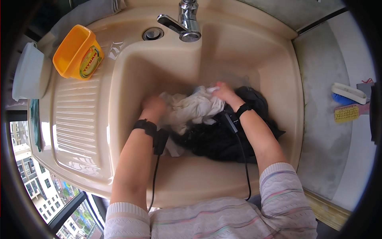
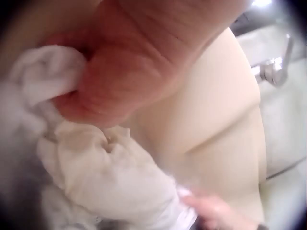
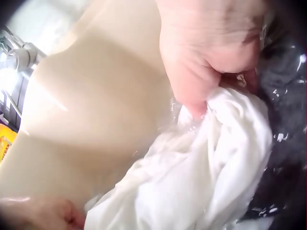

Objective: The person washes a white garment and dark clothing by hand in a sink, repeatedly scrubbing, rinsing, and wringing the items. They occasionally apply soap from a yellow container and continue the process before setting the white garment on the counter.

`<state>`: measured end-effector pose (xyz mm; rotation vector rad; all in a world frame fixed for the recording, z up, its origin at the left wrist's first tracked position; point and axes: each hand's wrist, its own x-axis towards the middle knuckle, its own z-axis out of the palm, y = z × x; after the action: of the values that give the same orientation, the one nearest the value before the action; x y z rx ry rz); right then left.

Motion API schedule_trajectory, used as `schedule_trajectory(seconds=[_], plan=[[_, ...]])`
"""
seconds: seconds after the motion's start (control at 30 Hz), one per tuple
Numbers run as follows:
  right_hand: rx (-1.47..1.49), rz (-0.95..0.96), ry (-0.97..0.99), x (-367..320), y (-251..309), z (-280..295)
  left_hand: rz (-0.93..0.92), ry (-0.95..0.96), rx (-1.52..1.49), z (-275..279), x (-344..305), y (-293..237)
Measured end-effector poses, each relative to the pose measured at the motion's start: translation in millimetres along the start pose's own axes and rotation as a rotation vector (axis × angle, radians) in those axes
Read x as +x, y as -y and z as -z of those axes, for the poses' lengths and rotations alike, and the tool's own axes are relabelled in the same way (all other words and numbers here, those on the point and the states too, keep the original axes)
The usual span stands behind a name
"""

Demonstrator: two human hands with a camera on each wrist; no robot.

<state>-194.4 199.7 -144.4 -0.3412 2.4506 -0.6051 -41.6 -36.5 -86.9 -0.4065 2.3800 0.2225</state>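
Cloth (image 1: pixel 195 107), off-white, wet and bunched, lies in loose folds between two hands inside a beige sink (image 1: pixel 191 179); the left hand (image 2: pixel 129 62) has its thumb and fingers closed on one end of it, with a fold bulging out beside the thumb, though motion blur in the head view hides how the fingertips lie; the right hand (image 3: pixel 211 52) grips the other end, its fingers curled round the gathered fabric, with no open gap that the right wrist view shows. Water glints around the folds, and dark fabric (image 1: pixel 215 141) lies heaped below the right forearm, beside and partly beneath the pale piece; a chrome faucet (image 1: pixel 189 24) rises at the back of the sink, while an orange tub (image 1: pixel 71 47) sits tilted at the drainboard (image 1: pixel 75 123) and a yellow-bristled brush (image 1: pixel 347 113) is off to the right. The step in hand looks to be two-handed working of the wet cloth, both ends under control; the next move seems to call for a firm hold at each end, wrists free to shift the folds, and the pale fabric kept apart from the dark heap.
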Motion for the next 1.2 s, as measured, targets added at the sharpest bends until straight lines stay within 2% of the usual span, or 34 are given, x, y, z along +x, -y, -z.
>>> schedule_trajectory(seconds=[0.03, 0.1, 0.13, 0.17, 0.2, 0.23, 0.27, 0.3, 0.33, 0.37, 0.4, 0.43, 0.47, 0.53, 0.57, 0.6, 0.63, 0.67, 0.7, 0.73, 0.77, 0.83, 0.87, 0.9, 0.97, 1.0, 1.03, 1.1, 1.13, 1.17, 1.2], plan=[[-0.001, 0.0, 0.001, 9, -13, 0, 0.0, 0.001, -0.001, 0, -10, -2], [0.064, -0.083, -0.199, 3, -12, 12, -0.246, 0.375, 0.338, 0, -33, -13], [-0.104, -0.082, -0.142, 2, -6, 9, -0.247, 0.371, 0.341, -1, -33, -13], [-0.102, -0.084, -0.147, 3, -5, 3, -0.24, 0.377, 0.265, -1, -32, -11], [-0.146, 0.057, -0.041, 1, -6, -5, -0.234, 0.387, 0.191, -3, -30, -10], [-0.187, 0.198, 0.072, -2, -9, -12, -0.241, 0.181, 0.079, -6, -21, -12], [-0.035, 0.055, 0.264, -6, 2, 4, -0.242, -0.025, -0.036, -4, -10, -14], [-0.033, 0.061, 0.265, -1, -7, 4, -0.186, -0.128, -0.213, 9, -3, -20], [0.129, 0.027, 0.097, 4, -15, 5, -0.13, -0.236, -0.393, 21, 1, -25], [0.289, -0.009, -0.072, 10, -24, 2, -0.13, -0.242, -0.394, 12, 7, -25], [0.276, 0.014, -0.174, 12, -26, -4, -0.225, -0.264, -0.682, -3, 13, -27], [0.268, 0.015, -0.175, 13, -25, -16, -0.32, -0.281, -0.974, -19, 19, -28], [0.191, 0.011, -0.148, 11, -10, -31, -0.322, -0.29, -0.981, -16, 16, -34], [0.137, 0.054, -0.072, -2, 21, -44, 0.041, 0.044, -1.48, -8, 4, -45], [0.156, 0.105, -0.025, -17, 46, -35, 0.045, 0.039, -1.477, -16, 10, -43], [0.158, 0.108, -0.022, -30, 67, -31, -0.06, 0.071, -1.688, -31, 22, -43], [0.13, 0.19, -0.037, -44, 85, -29, -0.172, 0.11, -1.897, -41, 29, -43], [0.1, 0.272, -0.054, -50, 92, -28, -0.172, 0.112, -1.897, -44, 31, -41], [0.098, 0.272, -0.054, -45, 84, -30, -0.15, 0.063, -1.714, -45, 33, -39], [-0.02, 0.302, -0.063, -36, 70, -30, -0.13, 0.015, -1.53, -46, 35, -37], [-0.138, 0.335, -0.074, -25, 55, -29, -0.132, 0.008, -1.529, -32, 27, -36], [-0.166, 0.137, -0.077, -18, 33, -3, -0.145, -0.065, -1.035, 14, -5, -32], [-0.184, 0.026, -0.049, -21, 33, 17, -0.145, -0.124, -0.971, 27, -12, -26], [-0.19, 0.032, -0.056, -24, 32, 31, -0.149, -0.134, -0.976, 37, -17, -23], [-0.281, 0.295, -0.109, -36, 36, 54, -0.279, -0.152, -1.034, 57, -31, -20], [-0.015, 0.393, -0.03, -58, 60, 64, -0.316, -0.118, -1.084, 70, -43, -25], [-0.014, 0.396, -0.037, -71, 76, 64, -0.32, -0.123, -1.08, 78, -51, -31], [0.284, 0.67, 0.191, -86, 99, 60, -0.492, -0.131, -1.121, 90, -63, -40], [0.314, 0.531, 0.261, -84, 102, 60, -0.499, -0.145, -1.112, 91, -64, -41], [0.314, 0.536, 0.255, -86, 105, 66, -0.58, -0.152, -1.145, 89, -64, -40], [0.468, 0.516, 0.225, -93, 111, 75, -0.66, -0.158, -1.18, 88, -66, -39]])
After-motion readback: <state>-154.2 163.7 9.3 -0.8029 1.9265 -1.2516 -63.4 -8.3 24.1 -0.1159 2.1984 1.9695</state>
